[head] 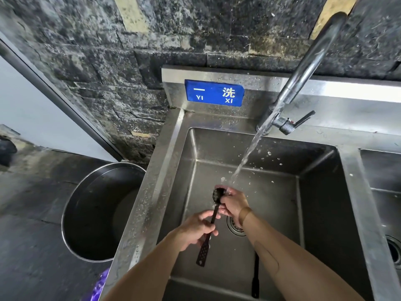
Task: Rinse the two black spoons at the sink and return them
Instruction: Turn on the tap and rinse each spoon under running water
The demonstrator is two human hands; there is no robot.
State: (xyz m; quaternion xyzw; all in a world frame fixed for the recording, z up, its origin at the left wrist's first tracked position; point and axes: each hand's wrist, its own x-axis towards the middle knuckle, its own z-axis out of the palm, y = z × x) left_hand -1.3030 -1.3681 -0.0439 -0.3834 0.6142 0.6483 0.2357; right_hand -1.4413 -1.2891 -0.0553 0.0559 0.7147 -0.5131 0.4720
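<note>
**One black spoon under the running tap, the other lying in the basin**

The left hand is closed around the middle of a black spoon's handle, holding it over the basin with the bowl pointing far and the flat, perforated handle end pointing near. The right hand is curled over the spoon's bowl, fingers wrapped on it from the right side. A stream of water falls slantwise from the upper right and lands on the right hand's fingers and the spoon bowl, with droplets scattering around.

The second black spoon lies on the floor of the sink, near the front wall and partly hidden under the right forearm; only its handle shows. The drain strainer sits just right of the held spoon, beneath the right wrist.

The tap rises at the far right of the basin, with a lever handle at its base. A blue sign with white characters is fixed on the steel backsplash. A second basin lies to the right. On the floor to the left of the sink stands a large metal pot, touching or just beside the sink's side.
</note>
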